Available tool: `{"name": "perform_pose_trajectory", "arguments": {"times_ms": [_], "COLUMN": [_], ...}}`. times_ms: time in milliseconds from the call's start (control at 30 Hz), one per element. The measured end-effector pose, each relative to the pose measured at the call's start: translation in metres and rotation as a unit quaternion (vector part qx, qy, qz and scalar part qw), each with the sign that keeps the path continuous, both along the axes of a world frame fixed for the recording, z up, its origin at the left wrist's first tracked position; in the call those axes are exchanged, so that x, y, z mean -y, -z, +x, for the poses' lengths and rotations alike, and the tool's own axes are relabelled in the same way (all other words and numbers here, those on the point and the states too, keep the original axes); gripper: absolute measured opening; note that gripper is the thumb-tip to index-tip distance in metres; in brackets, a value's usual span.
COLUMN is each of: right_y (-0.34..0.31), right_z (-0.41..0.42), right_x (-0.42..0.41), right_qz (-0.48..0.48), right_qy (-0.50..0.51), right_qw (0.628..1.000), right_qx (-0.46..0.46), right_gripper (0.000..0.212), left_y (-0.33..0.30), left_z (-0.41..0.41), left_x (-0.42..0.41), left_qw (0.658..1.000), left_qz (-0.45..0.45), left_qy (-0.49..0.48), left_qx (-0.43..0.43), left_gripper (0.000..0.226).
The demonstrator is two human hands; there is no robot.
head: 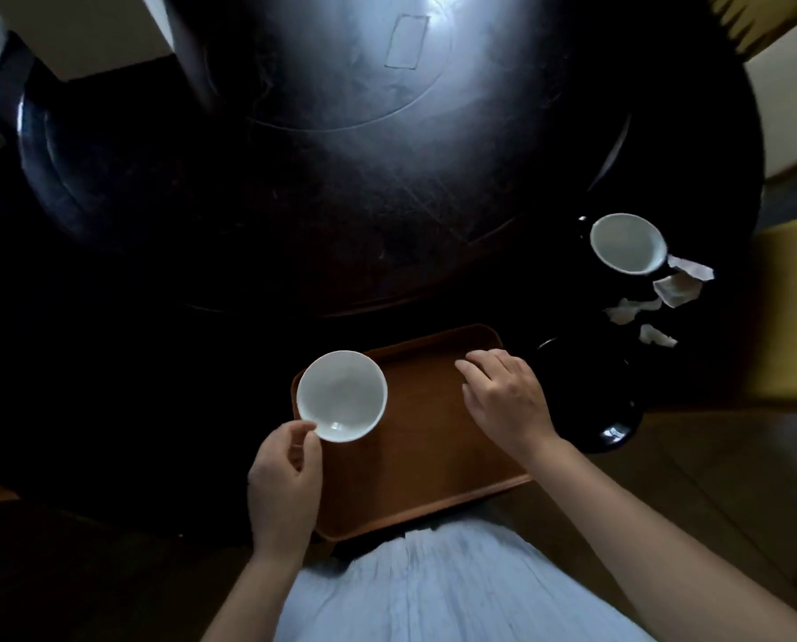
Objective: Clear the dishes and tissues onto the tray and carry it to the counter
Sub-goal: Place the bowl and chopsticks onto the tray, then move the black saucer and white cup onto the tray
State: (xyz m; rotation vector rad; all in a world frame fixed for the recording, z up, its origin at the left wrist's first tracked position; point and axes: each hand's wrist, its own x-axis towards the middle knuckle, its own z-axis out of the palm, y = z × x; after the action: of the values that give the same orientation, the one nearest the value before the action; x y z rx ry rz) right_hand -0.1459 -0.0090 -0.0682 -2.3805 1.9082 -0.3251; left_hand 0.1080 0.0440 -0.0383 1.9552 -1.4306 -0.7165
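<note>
A brown tray [424,437] lies at the near edge of the dark round table. My left hand [285,479] pinches the near rim of a small white bowl [341,396], held over the tray's left corner. Above the tray's right half hovers my right hand [505,400], fingers loosely spread and holding nothing. At the right, a white cup [626,243] stands on the table with several crumpled white tissues [656,303] beside it. A black plate [591,396] sits just right of the tray.
The dark table [341,201] has a round raised centre section with a glare patch. A yellow seat [790,317] stands to the right, and wooden floor shows below it. My pale blue skirt fills the bottom middle.
</note>
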Motion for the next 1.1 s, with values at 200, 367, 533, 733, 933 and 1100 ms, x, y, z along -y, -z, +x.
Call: {"name": "perform_pose_trajectory", "arguments": {"times_ms": [200, 367, 533, 733, 933, 1100], "right_y": [-0.004, -0.005, -0.013, -0.015, -0.003, 0.002], "right_z": [-0.050, -0.109, -0.175, -0.230, -0.259, -0.271], "right_x": [-0.055, -0.066, -0.032, 0.043, 0.098, 0.113], "right_qz": [0.012, 0.021, 0.029, 0.060, 0.092, 0.066], "right_qy": [0.121, 0.168, 0.175, 0.124, 0.075, 0.132], "right_qw": [0.993, 0.985, 0.984, 0.989, 0.990, 0.975], "right_qx": [-0.014, -0.032, -0.029, -0.053, -0.082, 0.166], "right_gripper": [0.030, 0.037, 0.044, 0.057, 0.042, 0.020], "left_y": [-0.007, 0.011, 0.036, 0.054, 0.054, 0.050], "left_z": [-0.075, -0.159, -0.228, -0.263, -0.274, -0.275], "left_x": [0.012, 0.034, 0.064, 0.085, 0.098, 0.107], "left_qw": [0.954, 0.890, 0.890, 0.891, 0.911, 0.940], "left_qz": [-0.052, -0.091, 0.005, 0.091, 0.133, 0.178], "left_qy": [0.290, 0.423, 0.402, 0.352, 0.279, 0.234], "left_qx": [0.063, 0.143, 0.216, 0.273, 0.273, 0.176], "left_gripper": [0.020, 0.029, 0.058, 0.077, 0.064, 0.042]}}
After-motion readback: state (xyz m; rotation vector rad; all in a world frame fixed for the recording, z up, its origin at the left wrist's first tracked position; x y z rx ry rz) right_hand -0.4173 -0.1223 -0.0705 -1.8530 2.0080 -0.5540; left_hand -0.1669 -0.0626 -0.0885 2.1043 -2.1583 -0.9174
